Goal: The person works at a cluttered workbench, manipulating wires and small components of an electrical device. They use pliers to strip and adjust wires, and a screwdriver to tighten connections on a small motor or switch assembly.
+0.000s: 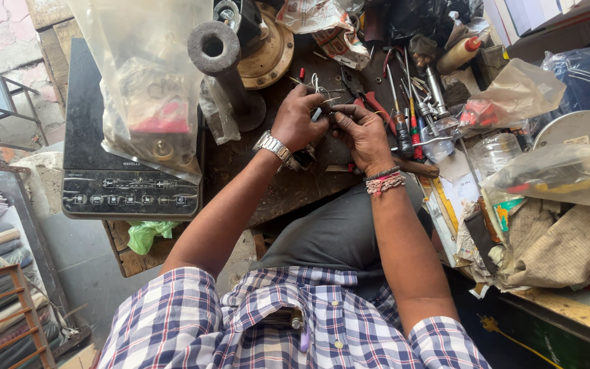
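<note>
Thin wires (319, 87) are held over a cluttered wooden bench (288, 184).
The wires are pinched by both the left hand (300, 117) and right hand (363, 133), fingers closed; a black cooktop (114, 171), tools (411, 102) and bags are spread around.

Cluttered wooden workbench (288, 195) w/ a black induction cooktop (128, 171) at left, a clear plastic bag of metal parts (148, 89) lying on it. Beside it stands a grey metal cylinder on a round base (225, 72), brass disc (271, 51) behind. Screwdrivers & red-handled pliers (404, 102) lie at right, near a clear jar (496, 152) & crumpled beige cloth (554, 242). Green plastic bag (146, 234) hangs below the bench edge.
</note>
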